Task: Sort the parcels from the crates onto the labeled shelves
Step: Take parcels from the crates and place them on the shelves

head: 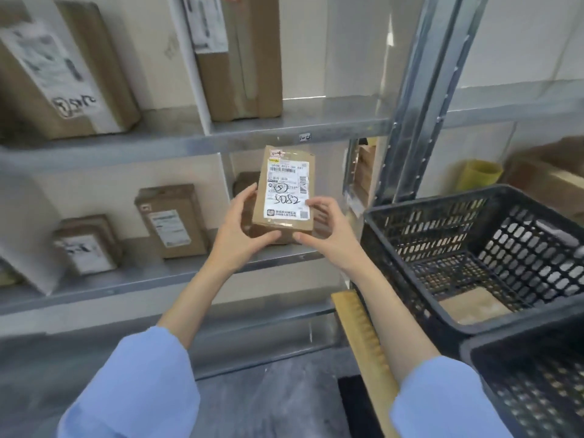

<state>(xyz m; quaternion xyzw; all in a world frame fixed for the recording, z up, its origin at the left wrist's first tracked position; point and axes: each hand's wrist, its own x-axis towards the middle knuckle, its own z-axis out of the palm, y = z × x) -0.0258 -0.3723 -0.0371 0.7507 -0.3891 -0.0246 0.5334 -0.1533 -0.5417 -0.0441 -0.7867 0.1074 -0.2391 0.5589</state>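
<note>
Blue sleeves [132, 384] enter from the lower edge, with both forearms extended toward the shelving.

1. Grip. The left hand [240, 229] and right hand [328, 229] hold one brown cardboard parcel [284, 194] upright at its lower end. The left thumb lies along the left edge, and the left fingers curl under the base. The right thumb presses the lower right corner of the label, and the right fingers curl beneath the base. The parcel is in the air in front of the middle shelf [158, 273], label toward the camera, below the small shelf tag [305, 137].

2. Surroundings. A black crate [442, 216] stands just to the right and holds one more flat parcel [474, 305]. Further back, a shelved parcel [172, 221] stands upright to the left. Another brown box [245, 184] sits directly behind the held parcel.

3. Hazards.
- Support is at the bottom only. A loosened thumb would probably let the top tip forward or back.
- The shelf tag is too blurred to read. Placement without checking it against the handwritten number risks a wrong bay.
- Pushing the parcel in deep could knock the box behind it.
</note>
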